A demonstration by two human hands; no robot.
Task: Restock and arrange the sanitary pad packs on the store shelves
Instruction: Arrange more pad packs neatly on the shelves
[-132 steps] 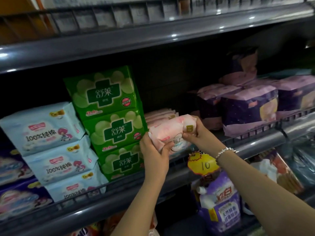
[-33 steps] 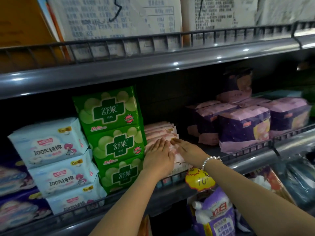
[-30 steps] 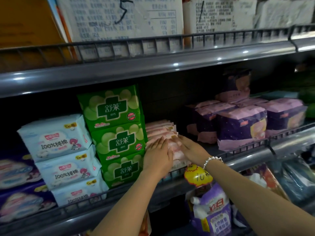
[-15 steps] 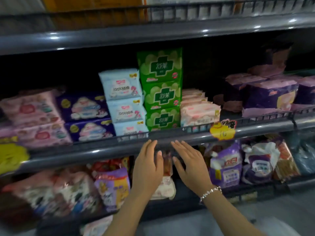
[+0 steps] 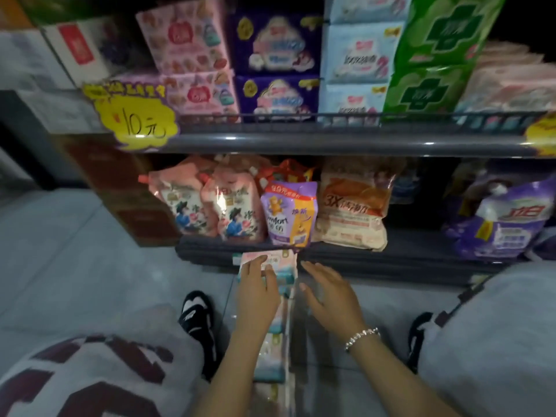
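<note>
Head view: floor supply below, stocked shelf above.
Supply: row of pale pink-and-teal plastic pad packs (image 5: 278,284) on the floor, long axis running from the person toward the bottom shelf; four or five, blurred.
Left hand (image 5: 258,291): fingers straight, resting on the farthest pack; nearer.
Right hand (image 5: 328,291): spread, empty, just beside the row.
Dark metal shelf (image 5: 331,139): five visible pad stacks.

Both hands (image 5: 258,293) off shelf, down at floor packs (image 5: 281,269).
</note>
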